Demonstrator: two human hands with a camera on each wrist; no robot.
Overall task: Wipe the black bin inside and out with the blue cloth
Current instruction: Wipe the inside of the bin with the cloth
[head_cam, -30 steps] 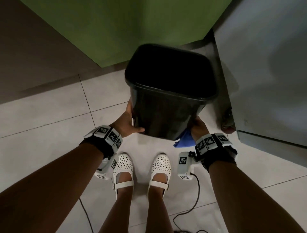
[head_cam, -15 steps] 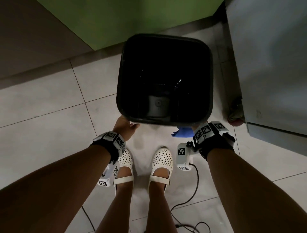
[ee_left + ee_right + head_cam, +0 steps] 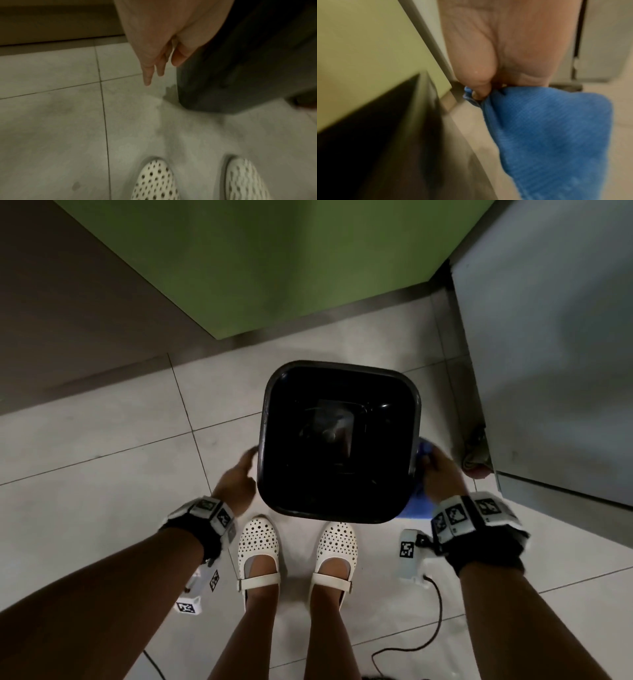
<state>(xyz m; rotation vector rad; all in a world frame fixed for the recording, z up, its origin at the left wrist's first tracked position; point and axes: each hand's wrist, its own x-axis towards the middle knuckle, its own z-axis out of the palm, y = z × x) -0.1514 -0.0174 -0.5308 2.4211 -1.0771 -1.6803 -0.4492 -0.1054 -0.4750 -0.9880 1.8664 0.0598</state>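
Note:
The black bin (image 3: 264, 422) stands upright on the tiled floor just ahead of my feet, its dark inside showing from above. My left hand (image 3: 239, 477) hangs beside its left wall (image 3: 240, 67) with straight fingers (image 3: 148, 75) pointing down and holding nothing; whether the thumb touches the wall is unclear. My right hand (image 3: 440, 477) is at the bin's right side and pinches the blue cloth (image 3: 416, 508). In the right wrist view the cloth (image 3: 547, 128) hangs from my fingertips (image 3: 481, 92) next to the bin's rim (image 3: 423, 108).
A green cupboard front (image 3: 291, 268) rises behind the bin. A grey cabinet (image 3: 548, 354) stands close on the right, with a reddish object (image 3: 476, 467) at its foot. My white shoes (image 3: 258, 546) sit just under the bin's near rim. A black cable (image 3: 435, 618) lies on the floor.
The bin was held up and tilted a second ago; it now stands lower and upright. My left hand has let go of its wall and opened. The right hand keeps the cloth.

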